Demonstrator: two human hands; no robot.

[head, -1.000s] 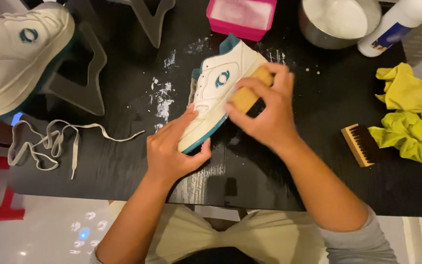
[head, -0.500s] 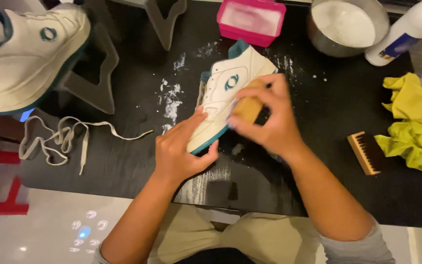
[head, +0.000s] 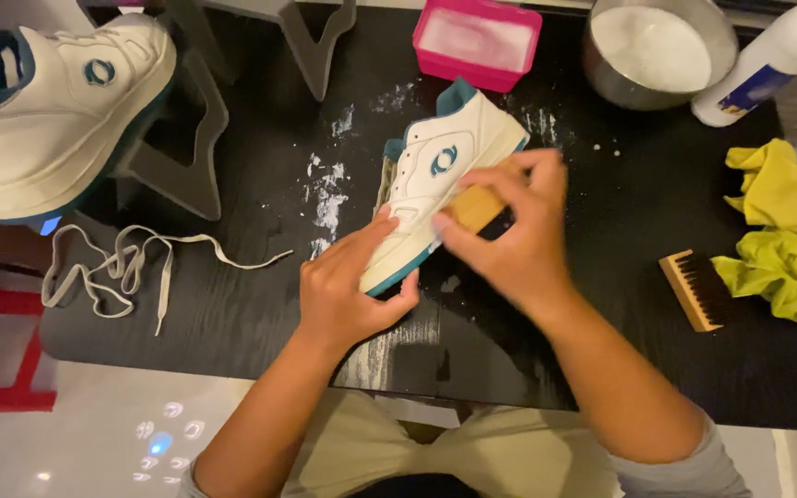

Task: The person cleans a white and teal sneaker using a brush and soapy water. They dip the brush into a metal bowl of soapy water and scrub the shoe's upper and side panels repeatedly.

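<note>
Fingers [head: 500, 184] hide most of the wooden brush [head: 474, 207] against the sneaker [head: 440, 180].

Two white sneakers with teal trim are counted: one [head: 445, 184] on the table, one [head: 57, 111] at the left. Two brushes are seen, a wooden one [head: 477, 207] and a dark-bristled one [head: 696, 290]. Two yellow cloths [head: 777, 189] [head: 786, 277], one pink box [head: 477, 41], one metal bowl [head: 661, 51], one white bottle [head: 772, 65] and one loose lace [head: 131, 267] are counted.
</note>
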